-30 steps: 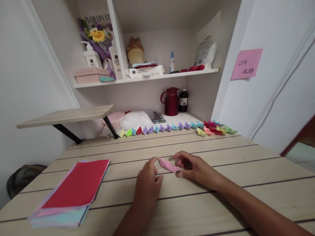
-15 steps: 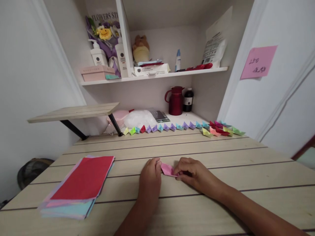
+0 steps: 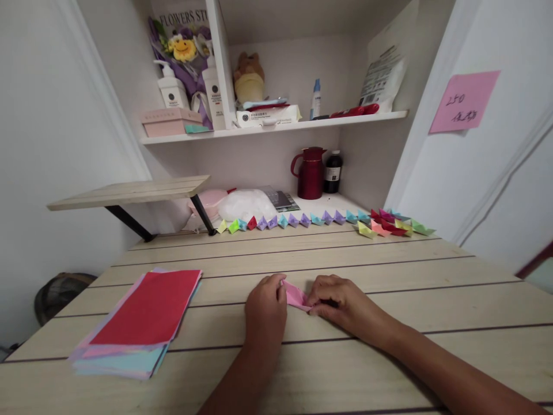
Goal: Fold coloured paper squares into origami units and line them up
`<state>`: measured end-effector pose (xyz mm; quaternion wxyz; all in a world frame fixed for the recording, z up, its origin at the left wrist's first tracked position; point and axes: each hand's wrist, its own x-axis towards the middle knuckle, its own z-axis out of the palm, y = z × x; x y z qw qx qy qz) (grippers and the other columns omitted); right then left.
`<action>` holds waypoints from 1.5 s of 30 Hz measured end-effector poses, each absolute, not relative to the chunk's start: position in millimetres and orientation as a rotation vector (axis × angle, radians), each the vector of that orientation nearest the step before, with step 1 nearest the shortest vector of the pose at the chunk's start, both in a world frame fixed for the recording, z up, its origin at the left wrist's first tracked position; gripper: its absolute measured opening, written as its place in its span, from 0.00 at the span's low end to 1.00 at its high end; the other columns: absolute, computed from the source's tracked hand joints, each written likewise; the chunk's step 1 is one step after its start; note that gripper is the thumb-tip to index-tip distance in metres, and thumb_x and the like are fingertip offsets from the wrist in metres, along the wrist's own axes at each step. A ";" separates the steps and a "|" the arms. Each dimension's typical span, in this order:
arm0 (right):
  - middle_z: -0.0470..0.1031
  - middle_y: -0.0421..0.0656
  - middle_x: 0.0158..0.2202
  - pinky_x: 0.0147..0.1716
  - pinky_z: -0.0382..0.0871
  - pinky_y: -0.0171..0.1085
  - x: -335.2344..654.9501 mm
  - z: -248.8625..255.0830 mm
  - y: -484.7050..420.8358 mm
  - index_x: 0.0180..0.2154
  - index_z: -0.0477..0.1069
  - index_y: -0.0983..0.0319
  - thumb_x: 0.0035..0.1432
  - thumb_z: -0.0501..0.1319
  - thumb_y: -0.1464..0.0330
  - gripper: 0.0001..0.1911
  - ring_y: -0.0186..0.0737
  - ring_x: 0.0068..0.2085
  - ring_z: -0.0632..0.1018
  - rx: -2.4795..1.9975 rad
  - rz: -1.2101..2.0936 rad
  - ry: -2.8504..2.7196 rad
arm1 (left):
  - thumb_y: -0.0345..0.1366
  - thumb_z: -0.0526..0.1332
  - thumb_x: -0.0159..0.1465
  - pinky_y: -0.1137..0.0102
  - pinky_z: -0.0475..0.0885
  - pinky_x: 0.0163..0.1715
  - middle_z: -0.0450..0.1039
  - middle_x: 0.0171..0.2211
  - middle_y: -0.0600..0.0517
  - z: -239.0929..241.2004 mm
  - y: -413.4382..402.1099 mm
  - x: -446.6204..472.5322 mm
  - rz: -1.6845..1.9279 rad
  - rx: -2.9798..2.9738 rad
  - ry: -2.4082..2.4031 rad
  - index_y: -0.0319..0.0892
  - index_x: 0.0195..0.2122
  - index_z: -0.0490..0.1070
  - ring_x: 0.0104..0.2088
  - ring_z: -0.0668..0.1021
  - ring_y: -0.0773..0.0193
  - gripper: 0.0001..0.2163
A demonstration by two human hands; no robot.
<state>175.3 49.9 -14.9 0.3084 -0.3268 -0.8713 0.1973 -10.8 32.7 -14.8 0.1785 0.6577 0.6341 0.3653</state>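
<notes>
A small folded piece of pink paper [image 3: 296,295] sits low over the table between my two hands. The fingers of my left hand [image 3: 266,304] pinch its left end. At its right end, my right hand [image 3: 333,298] grips it between thumb and fingertips. The paper's two ends are partly hidden by the fingers. Left of my hands lies a stack of coloured paper [image 3: 147,308], with a red sheet on top and pink, lilac and blue edges showing below.
Folded paper boats [image 3: 305,219] in several colours line the table's back edge, with a cluster [image 3: 391,225] at the right. A small raised wooden shelf [image 3: 129,193] stands at the back left. Behind are a red jug [image 3: 310,173] and a dark bottle [image 3: 332,172].
My left hand has turned slightly around the left end of the pink paper. Both hands keep their hold. The whole view has shifted a little.
</notes>
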 end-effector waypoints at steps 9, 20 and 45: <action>0.76 0.43 0.34 0.40 0.63 0.40 183.2 -16.0 53.0 0.39 0.76 0.56 0.61 0.57 0.71 0.09 0.40 0.37 0.75 -0.950 0.163 -2.387 | 0.30 0.54 0.60 0.63 0.69 0.48 0.63 0.49 0.46 -17.8 34.2 -18.6 1.228 1.859 1.660 0.45 0.52 0.69 0.44 0.74 0.60 0.18; 0.75 0.43 0.38 0.41 0.63 0.39 179.1 -15.8 50.9 0.41 0.74 0.56 0.59 0.62 0.67 0.07 0.40 0.40 0.74 -0.895 0.292 -2.394 | 0.17 0.53 0.48 0.54 0.59 0.58 0.47 0.63 0.46 -23.5 33.3 -19.3 1.032 2.154 1.585 0.48 0.53 0.66 0.61 0.61 0.52 0.31; 0.74 0.42 0.37 0.38 0.70 0.39 178.6 -19.5 56.0 0.43 0.72 0.57 0.57 0.58 0.67 0.12 0.41 0.37 0.75 -1.105 0.685 -1.894 | 0.15 0.53 0.49 0.55 0.60 0.57 0.54 0.58 0.42 -30.2 35.2 -19.2 1.172 2.197 1.503 0.44 0.42 0.63 0.63 0.58 0.55 0.22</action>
